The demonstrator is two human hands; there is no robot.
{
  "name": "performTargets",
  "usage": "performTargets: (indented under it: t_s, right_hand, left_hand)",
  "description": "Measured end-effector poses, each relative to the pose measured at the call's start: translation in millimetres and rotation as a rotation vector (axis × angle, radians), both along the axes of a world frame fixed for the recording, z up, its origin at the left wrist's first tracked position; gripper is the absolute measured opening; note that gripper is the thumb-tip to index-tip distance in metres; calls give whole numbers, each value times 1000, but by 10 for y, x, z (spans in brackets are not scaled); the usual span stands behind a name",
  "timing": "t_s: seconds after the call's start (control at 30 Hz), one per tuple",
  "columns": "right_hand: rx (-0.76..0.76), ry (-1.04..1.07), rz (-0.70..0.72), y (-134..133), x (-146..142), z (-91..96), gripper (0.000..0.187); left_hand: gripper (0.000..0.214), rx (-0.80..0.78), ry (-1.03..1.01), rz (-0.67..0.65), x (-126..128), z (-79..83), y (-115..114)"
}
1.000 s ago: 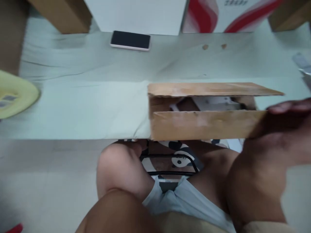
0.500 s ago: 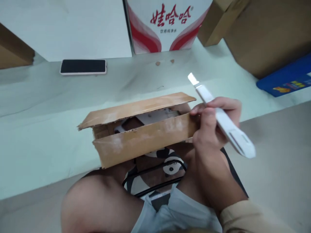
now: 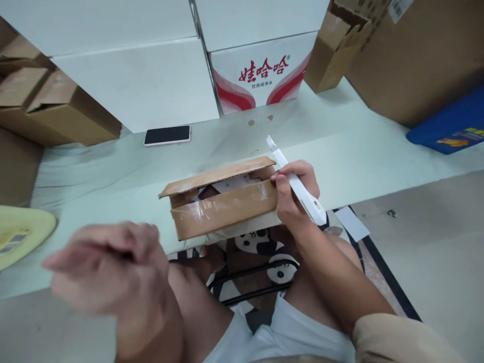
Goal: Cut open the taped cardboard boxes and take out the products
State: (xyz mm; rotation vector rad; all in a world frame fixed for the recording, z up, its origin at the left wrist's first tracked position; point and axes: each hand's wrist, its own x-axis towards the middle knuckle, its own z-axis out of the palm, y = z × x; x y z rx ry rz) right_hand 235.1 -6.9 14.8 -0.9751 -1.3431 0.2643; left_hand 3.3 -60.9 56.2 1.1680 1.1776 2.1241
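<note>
A white utility knife [image 3: 300, 189] lies across my right hand [image 3: 293, 191], its blade out and pointing up and away from me. The fingers of that hand also touch the right end of a small brown cardboard box [image 3: 227, 206] at the table's near edge. Its upper flap stands raised, and through the gap shows a white and dark item [image 3: 227, 185] that I cannot identify. My left hand [image 3: 113, 267] is at the lower left, apart from the box and smeared by motion. Its fingers look bent, but what they hold, if anything, is unclear.
A phone [image 3: 167, 135] lies beyond the box on the pale table [image 3: 363, 146]. White cartons [image 3: 136, 80] are stacked at the back, with brown boxes [image 3: 71, 108] at the left. A blue container [image 3: 449, 126] stands right, a yellow-green one [image 3: 22, 234] left.
My left hand has come into view at the lower left. My view has shifted and shows more of the table and cartons. The knife stays in my right hand, at the box's right end.
</note>
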Motion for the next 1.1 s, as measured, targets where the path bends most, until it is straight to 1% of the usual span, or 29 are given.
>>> performTargets:
  t_s: [0.07,0.13,0.17,0.2,0.23,0.27,0.3,0.33,0.37,0.4,0.47,0.5,0.53,0.6,0.67,0.7,0.73,0.8,0.87,0.9,0.97,1.0,1.03,1.1]
  right_hand:
    - [-37,16,36,10,5,14,6]
    - [-76,47,116,41,76,45,11]
    - [-84,67,146,68,144,55,13]
    - [-86,85,145,101,233,53,16]
    - [-87,91,101,139,336,35,19]
    - [-97,80,20,178,448,-2,21]
    - [-135,45,-75,215,557,-58,24]
    - [-205,-18,-157,249,656,-128,26]
    - [-303,-101,-210,279,735,-208,29]
    - [-418,-198,-228,304,791,-288,31]
    - [-650,-389,-196,347,828,-425,36]
    - [-740,-463,-170,368,815,-473,39]
    - [-802,-521,-147,391,787,-506,43]
    - [-852,-588,-115,434,711,-534,47]
    - [-835,-562,-93,464,643,-530,44]
    - [-804,-509,-89,468,617,-521,40]
    - [-771,-449,-92,461,597,-505,36]
    - [-677,-285,-106,411,561,-450,29]
    - [-534,-88,-89,316,508,-355,22]
    - [-448,0,-52,258,469,-294,22]
    - [-277,106,67,140,368,-163,28]
    - [-223,92,130,87,312,-102,35]
    - [-193,53,186,42,258,-49,43]
    - [-196,-44,264,-24,174,25,59]
  left_hand:
    - [21,147,125,145,-102,-84,231]
    - [30,194,246,218,-171,-221,470]
    - [38,124,272,203,-191,-297,560]
    - [47,56,243,167,-201,-370,621]
    - [52,-3,187,118,-203,-433,656]
    - [53,-42,124,60,-198,-484,668]
    - [52,-48,66,8,-187,-520,664]
    - [49,-43,33,-35,-174,-542,652]
    - [47,-43,32,-71,-158,-553,636]
    - [44,-55,55,-98,-141,-554,621]
    - [42,-90,112,-128,-111,-544,601]
    - [43,-89,131,-122,-99,-537,596]
    - [44,-72,149,-103,-90,-532,593]
    - [45,-30,198,-37,-85,-525,587]
    - [41,-36,250,-5,-95,-524,572]
    - [38,-57,269,-17,-104,-523,560]
    - [35,-68,278,-45,-115,-521,545]
    - [34,-38,282,-121,-131,-510,508]
    - [48,-8,318,-213,-135,-491,466]
    - [57,-11,345,-255,-131,-480,445]
    - [67,-58,398,-324,-117,-463,407]
    - [69,-79,418,-345,-111,-457,393]
    - [70,-86,426,-349,-109,-453,382]
    - [69,-61,414,-325,-121,-440,373]
